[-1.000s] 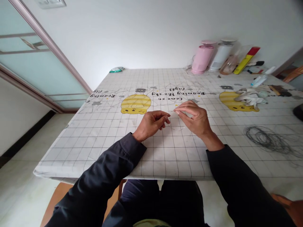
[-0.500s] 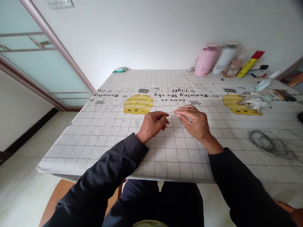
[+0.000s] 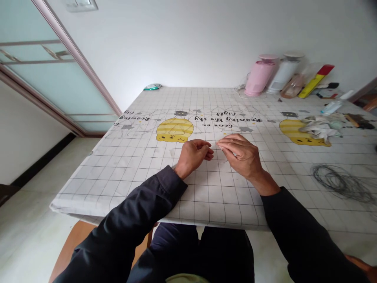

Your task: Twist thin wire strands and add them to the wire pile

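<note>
Nearest, the gridded tablecloth (image 3: 206,192) lies bare below the fingers, and just above it the thin strand (image 3: 223,162) shows as a short pale line, slightly below the right fingertips and to the right of the left ones. Half a second ago it made a longer curve bridging both hands; now only this piece can be made out, the rest too fine to see. The right hand (image 3: 243,157) has its thumb and fingers drawn to a narrow pinch, apparently on the strand, and the fingers look more bunched than they did. The left hand (image 3: 193,156) is curled with its thumb against the forefinger; I cannot tell whether anything is held there. A small gap separates the two sets of fingertips, a touch tighter than before, so the work in hand seems to be fine handling at the tips, with nothing set down. Well to the right of the fingers sits a loose coil of dark wire (image 3: 338,182), and beyond them, also rightward, a crumpled cloth (image 3: 319,127). Farthest ahead of the fingers stand a pink cylinder (image 3: 259,76) and a white cylinder (image 3: 281,76), with a green packet (image 3: 152,87) far off to the left.
</note>
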A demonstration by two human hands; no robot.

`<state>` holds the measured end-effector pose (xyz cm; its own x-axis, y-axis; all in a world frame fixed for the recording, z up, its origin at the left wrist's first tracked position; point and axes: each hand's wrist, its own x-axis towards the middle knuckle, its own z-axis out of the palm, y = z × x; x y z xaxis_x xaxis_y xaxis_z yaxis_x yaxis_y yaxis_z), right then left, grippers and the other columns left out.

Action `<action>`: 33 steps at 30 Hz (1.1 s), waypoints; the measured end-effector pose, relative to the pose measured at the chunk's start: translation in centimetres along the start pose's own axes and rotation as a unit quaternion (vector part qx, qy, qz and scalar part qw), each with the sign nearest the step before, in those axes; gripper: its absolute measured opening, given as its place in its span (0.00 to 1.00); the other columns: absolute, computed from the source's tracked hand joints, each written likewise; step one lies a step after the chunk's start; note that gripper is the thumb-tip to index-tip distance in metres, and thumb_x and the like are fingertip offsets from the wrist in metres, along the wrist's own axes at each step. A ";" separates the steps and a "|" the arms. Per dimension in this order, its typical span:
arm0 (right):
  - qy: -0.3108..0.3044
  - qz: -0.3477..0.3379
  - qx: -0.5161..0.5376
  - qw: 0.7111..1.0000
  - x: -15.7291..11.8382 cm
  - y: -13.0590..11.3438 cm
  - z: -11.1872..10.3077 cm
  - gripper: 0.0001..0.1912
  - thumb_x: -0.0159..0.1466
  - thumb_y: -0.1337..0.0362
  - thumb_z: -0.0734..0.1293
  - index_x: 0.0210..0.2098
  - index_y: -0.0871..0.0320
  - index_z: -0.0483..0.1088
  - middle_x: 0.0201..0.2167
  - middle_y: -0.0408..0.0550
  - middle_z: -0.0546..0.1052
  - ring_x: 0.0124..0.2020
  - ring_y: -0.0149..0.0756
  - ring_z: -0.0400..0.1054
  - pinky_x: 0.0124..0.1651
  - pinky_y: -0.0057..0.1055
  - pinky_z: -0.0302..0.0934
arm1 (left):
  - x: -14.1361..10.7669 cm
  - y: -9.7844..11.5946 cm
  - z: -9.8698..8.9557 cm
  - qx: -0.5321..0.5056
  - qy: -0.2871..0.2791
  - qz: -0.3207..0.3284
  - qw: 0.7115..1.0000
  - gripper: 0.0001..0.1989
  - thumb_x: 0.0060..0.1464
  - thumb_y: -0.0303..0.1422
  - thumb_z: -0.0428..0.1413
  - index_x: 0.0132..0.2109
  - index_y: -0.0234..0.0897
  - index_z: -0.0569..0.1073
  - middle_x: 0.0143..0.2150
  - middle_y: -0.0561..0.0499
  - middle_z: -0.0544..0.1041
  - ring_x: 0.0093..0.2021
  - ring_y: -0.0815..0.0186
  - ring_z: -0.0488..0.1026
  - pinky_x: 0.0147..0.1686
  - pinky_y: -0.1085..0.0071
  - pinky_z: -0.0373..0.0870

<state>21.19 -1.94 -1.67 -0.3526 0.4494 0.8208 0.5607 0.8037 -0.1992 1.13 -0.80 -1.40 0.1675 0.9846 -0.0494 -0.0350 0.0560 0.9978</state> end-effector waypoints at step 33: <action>0.019 0.023 0.049 0.998 0.3 -0.6 -0.1 0.15 0.72 0.76 0.69 0.47 0.51 0.84 0.45 0.49 0.87 0.53 0.49 0.81 0.56 0.53 0.79 | -0.3 0.1 0.3 -0.049 -0.013 -0.011 0.999 0.09 0.62 0.20 0.55 0.40 0.30 0.80 0.29 0.47 0.82 0.26 0.62 0.83 0.30 0.66 0.85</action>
<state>20.84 -2.31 -1.21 -0.2989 0.4726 0.8291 0.4991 0.8179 -0.2863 1.35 -1.16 -1.30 0.1952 0.9783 -0.0689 -0.1266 0.0948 0.9874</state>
